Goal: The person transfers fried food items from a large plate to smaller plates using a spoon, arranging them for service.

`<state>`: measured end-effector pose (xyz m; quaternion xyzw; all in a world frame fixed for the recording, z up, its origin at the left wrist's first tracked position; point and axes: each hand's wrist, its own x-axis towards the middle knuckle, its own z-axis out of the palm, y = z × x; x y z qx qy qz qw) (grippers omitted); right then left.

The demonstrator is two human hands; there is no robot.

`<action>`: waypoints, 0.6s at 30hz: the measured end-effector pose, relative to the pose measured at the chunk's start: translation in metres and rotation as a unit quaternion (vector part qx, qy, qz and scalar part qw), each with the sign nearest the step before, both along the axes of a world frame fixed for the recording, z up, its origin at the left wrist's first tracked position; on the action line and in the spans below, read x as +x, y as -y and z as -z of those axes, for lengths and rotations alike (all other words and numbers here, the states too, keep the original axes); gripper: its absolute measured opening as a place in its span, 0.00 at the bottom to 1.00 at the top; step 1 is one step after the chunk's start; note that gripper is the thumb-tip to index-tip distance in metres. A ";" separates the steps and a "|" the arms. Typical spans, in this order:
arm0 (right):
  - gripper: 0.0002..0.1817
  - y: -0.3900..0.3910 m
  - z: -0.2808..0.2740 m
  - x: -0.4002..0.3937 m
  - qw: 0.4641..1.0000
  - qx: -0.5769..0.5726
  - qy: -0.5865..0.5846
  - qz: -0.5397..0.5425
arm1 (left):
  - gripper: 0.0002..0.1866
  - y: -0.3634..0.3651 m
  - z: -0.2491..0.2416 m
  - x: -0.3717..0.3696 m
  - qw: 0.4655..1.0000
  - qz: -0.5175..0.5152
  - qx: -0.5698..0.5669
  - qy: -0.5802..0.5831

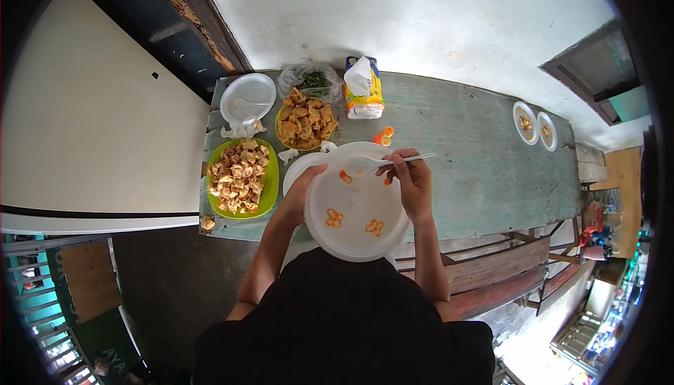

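Close in front of my body, a white plate (354, 206) with several orange marks on its surface is held by its left edge in my left hand (300, 194). My right hand (414, 187) pinches the handle of a white plastic spoon (423, 157). The spoon's bowl hangs over the far part of the plate, overlapping it near one orange mark. Partly hidden behind my left hand is another white plate (295, 170). A small orange-and-white object (384, 136) sits on the table just past the held plate.
Left on the green table (470, 153) are a lime-green plate (269, 192) of fried wontons, a yellow dish (280, 135) of fried pieces, a white bowl (248, 92) and a plastic bag of greens (313, 81). A tissue pack (365, 97) stands by the wall. Two plates (525, 112) lie far right. A wooden bench (498, 265) runs alongside.
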<state>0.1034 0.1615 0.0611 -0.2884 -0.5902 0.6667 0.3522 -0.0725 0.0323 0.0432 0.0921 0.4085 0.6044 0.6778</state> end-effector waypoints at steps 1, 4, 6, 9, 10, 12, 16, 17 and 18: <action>0.08 0.000 0.001 0.000 1.000 0.000 0.000 0.001 | 0.23 0.000 -0.001 0.000 1.000 0.001 0.000 0.000; 0.08 -0.001 0.004 0.001 1.000 0.000 -0.004 -0.001 | 0.23 -0.002 -0.005 0.002 1.000 -0.003 -0.016 -0.008; 0.07 -0.002 0.005 0.002 1.000 0.013 -0.002 0.003 | 0.22 -0.003 -0.008 0.002 0.999 0.003 -0.032 -0.004; 0.07 0.000 0.003 0.003 1.000 0.018 0.002 0.014 | 0.23 -0.005 -0.002 0.001 0.999 0.011 -0.035 0.010; 0.07 0.000 0.003 0.004 1.000 0.018 0.003 0.015 | 0.23 -0.006 -0.003 0.002 0.999 0.011 -0.035 0.011; 0.07 0.000 0.003 0.006 1.000 0.019 0.006 0.017 | 0.23 -0.006 -0.007 0.003 0.999 0.014 -0.033 0.026; 0.07 0.000 0.002 0.009 0.999 0.015 0.014 0.025 | 0.24 -0.007 -0.004 0.004 0.999 0.020 -0.029 0.005; 0.07 -0.001 0.001 0.010 0.999 0.020 0.014 0.036 | 0.24 -0.007 -0.002 0.003 0.999 0.018 -0.030 0.007; 0.07 -0.001 0.001 0.010 0.999 0.026 0.013 0.046 | 0.24 -0.007 0.000 0.003 0.999 0.014 -0.031 0.010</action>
